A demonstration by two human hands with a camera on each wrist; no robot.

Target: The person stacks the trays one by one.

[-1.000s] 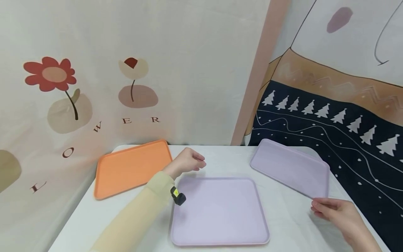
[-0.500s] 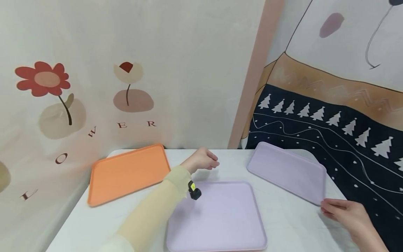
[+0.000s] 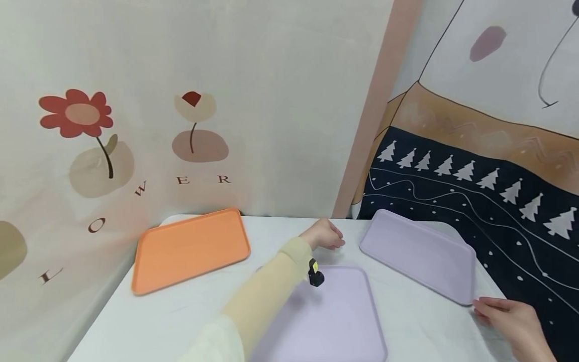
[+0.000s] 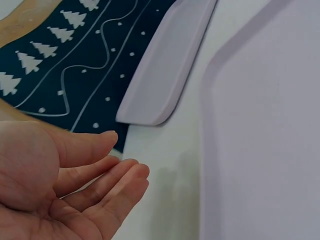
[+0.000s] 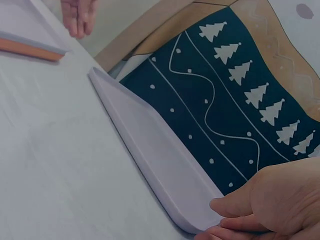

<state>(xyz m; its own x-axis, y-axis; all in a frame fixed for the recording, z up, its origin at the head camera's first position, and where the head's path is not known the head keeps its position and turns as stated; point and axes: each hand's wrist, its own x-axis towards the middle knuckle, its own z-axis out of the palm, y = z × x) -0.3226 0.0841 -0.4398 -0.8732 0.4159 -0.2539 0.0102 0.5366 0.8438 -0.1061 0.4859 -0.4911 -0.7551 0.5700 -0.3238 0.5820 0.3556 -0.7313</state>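
Note:
My left hand (image 3: 324, 235) hangs with loosely bent fingers over the far edge of the middle lavender tray (image 3: 334, 311), holding nothing. In the left wrist view the thumb and fingers (image 4: 127, 185) are apart with nothing between them. The sleeve covers part of that tray. My right hand (image 3: 511, 322) is at the near corner of the right lavender tray (image 3: 420, 256), fingers loosely bent. The right wrist view shows its thumb (image 5: 232, 202) overlapping the tray's end wall, with the other fingers lower beside the corner.
An orange tray (image 3: 192, 251) lies at the back left of the white table (image 3: 135, 327). In the right wrist view an orange edge (image 5: 30, 50) shows under the middle tray. A printed cloth (image 3: 289, 125) hangs behind, with a dark tree-patterned part (image 3: 461, 201) at right.
My left hand has moved to the right across the back of the middle tray. My right hand has shifted slightly right along the tray's corner. The trays keep their places.

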